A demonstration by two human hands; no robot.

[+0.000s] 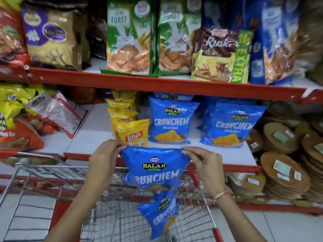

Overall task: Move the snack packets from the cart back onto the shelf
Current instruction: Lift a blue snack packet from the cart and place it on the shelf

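Above the cart (197, 180), both hands pinch one blue chip bag (153, 168) by its top corners: left hand (104, 159), right hand (204, 165). Each grip is closed on the crinkly top edge. The bag looks light, puffy and easy to crush. Another blue bag (159, 215) lies in the cart, below the shelf (218, 155) front edge.

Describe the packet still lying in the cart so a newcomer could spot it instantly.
Start at the wire cart below the red shelves. Inside its basket, under the blue packet held up by both hands, lies a second blue Crunchem packet. It alone rests on the cart's mesh, tilted; the other blue packets stand on the shelf.
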